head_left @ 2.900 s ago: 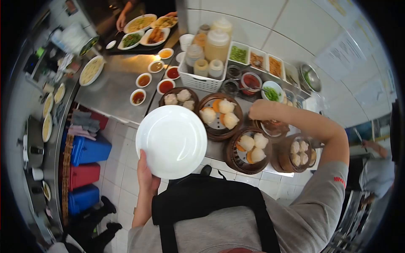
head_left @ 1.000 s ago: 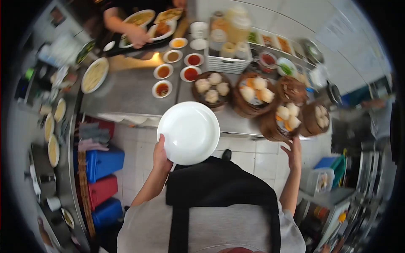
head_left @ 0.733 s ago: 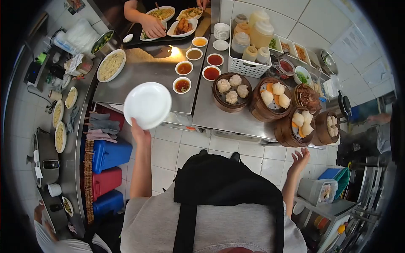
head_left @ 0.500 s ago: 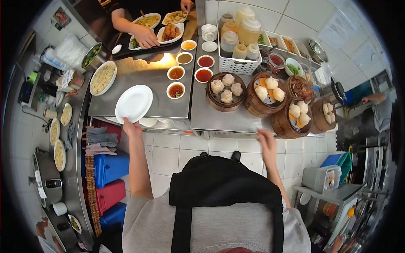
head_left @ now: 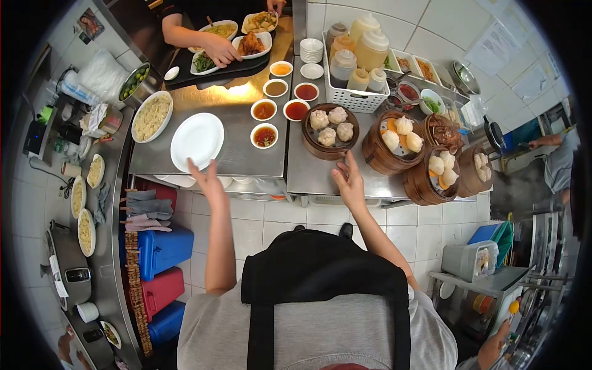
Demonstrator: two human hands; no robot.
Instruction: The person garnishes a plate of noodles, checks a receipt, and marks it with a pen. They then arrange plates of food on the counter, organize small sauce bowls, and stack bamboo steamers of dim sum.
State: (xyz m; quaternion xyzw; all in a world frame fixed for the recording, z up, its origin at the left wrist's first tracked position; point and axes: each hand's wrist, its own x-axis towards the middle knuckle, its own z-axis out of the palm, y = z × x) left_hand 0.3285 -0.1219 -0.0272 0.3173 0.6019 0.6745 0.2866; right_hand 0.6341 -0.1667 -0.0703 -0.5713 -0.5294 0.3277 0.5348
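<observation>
An empty white oval plate (head_left: 197, 142) lies on the steel counter (head_left: 246, 161). Just below its lower edge is my left hand (head_left: 208, 180), fingers apart and holding nothing. My right hand (head_left: 350, 182), also spread and empty, is at the counter's front edge, its fingertips near a bamboo steamer (head_left: 327, 154) of dumplings. Further right stand a second steamer (head_left: 379, 157) and a third (head_left: 425, 188) with pale buns and orange slices. Small sauce bowls, among them a red one (head_left: 296, 111) and a dark one with chili (head_left: 264, 136), sit between the plate and the steamers.
Across the counter, another person's hand (head_left: 221, 50) reaches over a black tray (head_left: 185, 78) of filled dishes. A white basket (head_left: 354, 100) of sauce bottles stands behind the steamers. A noodle dish (head_left: 152, 117) is at left. Blue (head_left: 161, 246) and red (head_left: 163, 291) bins are below left.
My left hand has let go of the plate, which now rests on the counter. My right hand has moved left and up toward the dumpling steamer. The other person's hand has shifted slightly right.
</observation>
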